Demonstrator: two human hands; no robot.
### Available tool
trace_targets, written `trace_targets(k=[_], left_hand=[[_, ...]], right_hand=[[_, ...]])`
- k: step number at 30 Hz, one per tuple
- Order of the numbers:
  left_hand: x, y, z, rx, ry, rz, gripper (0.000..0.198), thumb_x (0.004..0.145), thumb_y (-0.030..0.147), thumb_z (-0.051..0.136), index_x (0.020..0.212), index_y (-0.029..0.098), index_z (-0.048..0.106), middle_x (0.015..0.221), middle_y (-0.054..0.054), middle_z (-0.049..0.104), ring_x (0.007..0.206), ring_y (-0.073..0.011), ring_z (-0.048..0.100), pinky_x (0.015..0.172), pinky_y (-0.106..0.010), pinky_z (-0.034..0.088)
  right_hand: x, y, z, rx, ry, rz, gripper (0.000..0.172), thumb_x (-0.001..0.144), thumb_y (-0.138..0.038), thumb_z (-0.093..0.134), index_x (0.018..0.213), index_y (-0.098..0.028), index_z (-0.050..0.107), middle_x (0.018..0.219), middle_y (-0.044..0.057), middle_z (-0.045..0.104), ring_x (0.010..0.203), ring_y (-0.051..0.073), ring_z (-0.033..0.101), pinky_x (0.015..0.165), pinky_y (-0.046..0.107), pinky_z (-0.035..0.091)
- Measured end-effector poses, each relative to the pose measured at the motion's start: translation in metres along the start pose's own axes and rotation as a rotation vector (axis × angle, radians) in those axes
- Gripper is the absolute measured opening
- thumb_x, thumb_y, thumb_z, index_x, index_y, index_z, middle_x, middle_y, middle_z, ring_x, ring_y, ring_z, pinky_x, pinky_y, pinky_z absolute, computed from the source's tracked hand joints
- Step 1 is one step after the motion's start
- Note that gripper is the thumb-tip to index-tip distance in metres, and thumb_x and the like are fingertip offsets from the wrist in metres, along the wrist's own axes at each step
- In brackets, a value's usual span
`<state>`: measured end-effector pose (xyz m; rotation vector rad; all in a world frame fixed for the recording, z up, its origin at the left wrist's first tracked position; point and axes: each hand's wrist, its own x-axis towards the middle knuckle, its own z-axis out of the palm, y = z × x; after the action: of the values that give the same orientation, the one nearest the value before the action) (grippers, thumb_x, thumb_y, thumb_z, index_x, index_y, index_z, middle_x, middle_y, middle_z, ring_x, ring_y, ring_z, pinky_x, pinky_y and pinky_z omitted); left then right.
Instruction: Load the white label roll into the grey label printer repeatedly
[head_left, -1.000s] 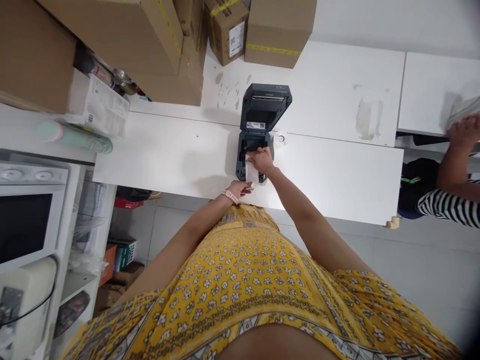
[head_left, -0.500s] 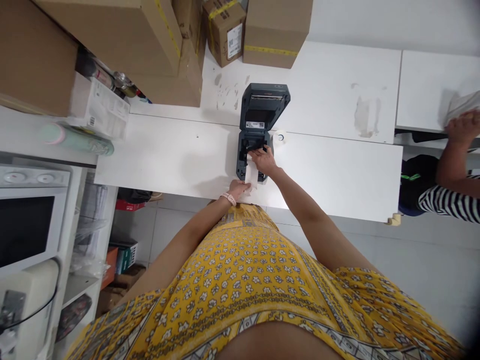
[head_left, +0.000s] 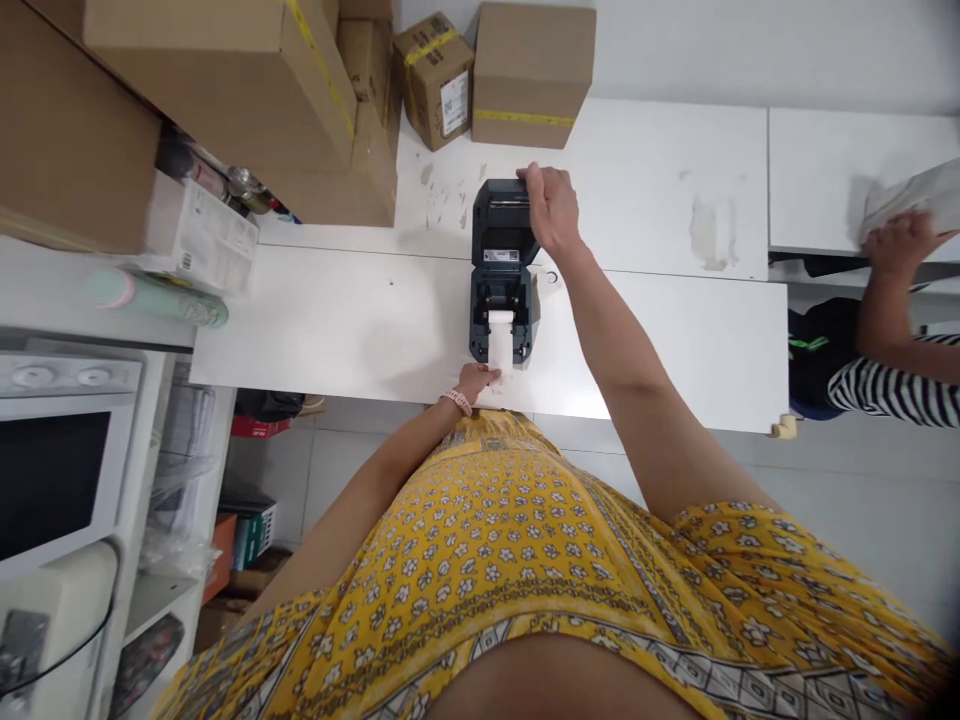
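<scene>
A dark grey label printer [head_left: 501, 300] stands open on the white table [head_left: 337, 320], its lid [head_left: 501, 215] tipped back. A white paper strip [head_left: 500, 345] runs out of its bay toward the table's near edge. My left hand [head_left: 478, 380], with a pale wristband, pinches the strip's free end at that edge. My right hand [head_left: 551, 205] reaches over the printer and grips the far right corner of the raised lid.
Cardboard boxes [head_left: 529, 70] are stacked at the back and left. A white packet [head_left: 199, 235] and a green bottle [head_left: 161, 295] lie on the left shelf above a microwave [head_left: 60, 450]. Another person's arm in a striped sleeve [head_left: 892, 390] works at the right.
My right hand left the paper inside the printer bay and moved up onto the lid's far edge. The left hand stayed at the strip's end. The view shifted slightly.
</scene>
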<state>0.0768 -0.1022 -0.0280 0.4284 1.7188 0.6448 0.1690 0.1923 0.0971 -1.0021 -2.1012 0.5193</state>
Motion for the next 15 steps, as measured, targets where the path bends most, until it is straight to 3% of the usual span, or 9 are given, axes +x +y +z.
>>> trace_targets(k=[3, 7, 11, 15], left_hand=[[0.001, -0.004, -0.002, -0.021, -0.055, 0.019, 0.030, 0.066, 0.024, 0.083, 0.051, 0.018, 0.058, 0.048, 0.003, 0.051, 0.052, -0.0100, 0.049, 0.054, -0.023, 0.038], [-0.001, -0.007, -0.004, -0.032, -0.109, 0.000, 0.030, 0.067, 0.024, 0.082, 0.051, 0.018, 0.058, 0.050, 0.003, 0.053, 0.054, -0.0097, 0.050, 0.058, -0.023, 0.042], [-0.006, -0.003, -0.005, -0.078, -0.138, -0.028, 0.030, 0.064, 0.024, 0.085, 0.054, 0.017, 0.058, 0.056, 0.002, 0.056, 0.059, -0.0098, 0.053, 0.066, -0.024, 0.046], [-0.013, 0.002, -0.008, -0.090, -0.170, -0.075, 0.035, 0.059, 0.030, 0.091, 0.064, 0.016, 0.059, 0.065, 0.000, 0.062, 0.067, -0.0117, 0.059, 0.075, -0.027, 0.048]], right_hand=[[-0.041, -0.030, -0.010, -0.084, -0.048, 0.076, 0.079, 0.105, -0.060, 0.003, 0.131, -0.018, 0.065, 0.124, 0.010, 0.070, 0.128, 0.029, 0.058, 0.110, 0.056, 0.045], [-0.142, -0.062, -0.011, -0.200, -0.095, 0.037, 0.062, 0.109, -0.046, 0.010, 0.143, -0.022, 0.055, 0.148, 0.009, 0.059, 0.144, 0.024, 0.046, 0.121, 0.049, 0.036], [-0.229, -0.070, 0.006, -0.315, -0.336, 0.079, 0.055, 0.108, -0.038, 0.020, 0.152, -0.019, 0.047, 0.163, 0.007, 0.041, 0.156, 0.023, 0.028, 0.126, 0.047, 0.025], [-0.265, -0.065, 0.024, -0.305, -0.438, 0.163, 0.054, 0.107, -0.034, 0.023, 0.156, -0.018, 0.041, 0.168, 0.008, 0.029, 0.159, 0.024, 0.019, 0.124, 0.047, 0.029]])
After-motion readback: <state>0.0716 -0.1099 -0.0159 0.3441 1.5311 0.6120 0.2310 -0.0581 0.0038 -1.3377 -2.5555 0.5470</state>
